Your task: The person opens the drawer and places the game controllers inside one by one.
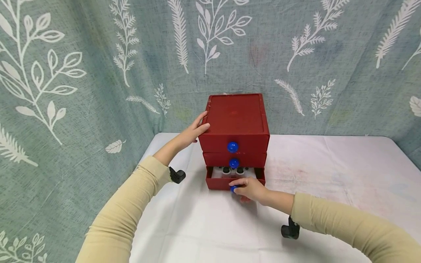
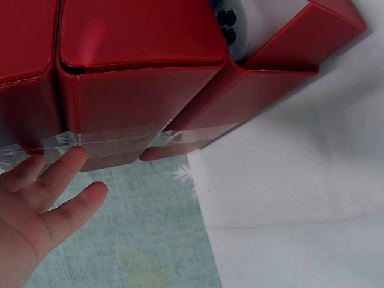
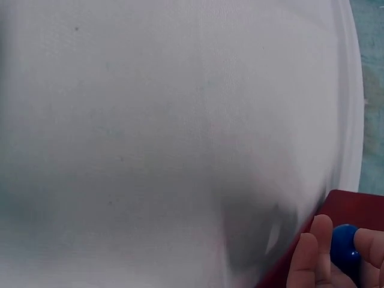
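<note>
A red three-drawer cabinet with round blue knobs stands on the table. Its bottom drawer is pulled partway out, and a white game controller with black thumbsticks shows inside. My right hand pinches the blue knob of that drawer between thumb and fingers. At the cabinet's left side, my left hand rests with fingers spread, fingertips at the upper side wall. In the left wrist view, clear tape runs along the cabinet's side near those fingertips.
The two upper drawers, with an upper knob and a middle knob, are closed. A white cloth covers the table. Behind it hangs a grey-green curtain with white leaf prints.
</note>
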`<state>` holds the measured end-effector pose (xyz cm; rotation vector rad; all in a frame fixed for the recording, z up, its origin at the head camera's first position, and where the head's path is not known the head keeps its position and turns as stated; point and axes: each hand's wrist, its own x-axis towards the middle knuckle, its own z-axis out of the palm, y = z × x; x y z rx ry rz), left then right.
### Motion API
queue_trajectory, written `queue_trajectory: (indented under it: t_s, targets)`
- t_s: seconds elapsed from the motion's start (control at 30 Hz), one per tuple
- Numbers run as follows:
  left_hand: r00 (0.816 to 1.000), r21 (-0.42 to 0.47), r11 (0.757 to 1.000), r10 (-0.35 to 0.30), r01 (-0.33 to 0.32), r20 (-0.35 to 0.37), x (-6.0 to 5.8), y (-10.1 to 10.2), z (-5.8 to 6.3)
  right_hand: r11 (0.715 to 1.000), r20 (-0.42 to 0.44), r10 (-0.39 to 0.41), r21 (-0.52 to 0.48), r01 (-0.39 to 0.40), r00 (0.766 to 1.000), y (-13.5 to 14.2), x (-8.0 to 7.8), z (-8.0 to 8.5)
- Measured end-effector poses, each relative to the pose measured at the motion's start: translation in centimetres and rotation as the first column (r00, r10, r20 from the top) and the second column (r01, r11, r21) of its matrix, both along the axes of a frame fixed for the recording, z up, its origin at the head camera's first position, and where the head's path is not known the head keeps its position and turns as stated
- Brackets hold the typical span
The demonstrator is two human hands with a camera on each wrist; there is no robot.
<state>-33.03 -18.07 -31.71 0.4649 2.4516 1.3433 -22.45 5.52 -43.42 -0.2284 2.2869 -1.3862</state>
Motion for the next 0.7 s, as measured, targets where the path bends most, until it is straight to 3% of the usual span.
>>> queue_trajectory:
  t_s: [0.7]
  targets:
    - [1.000, 0.001, 1.000, 0.007, -0.007, 0.000, 0.0, 0.0, -0.1, 1.000, 0.009, 0.000, -0.006, 0.000, 1.000, -0.1, -1.5, 0.0]
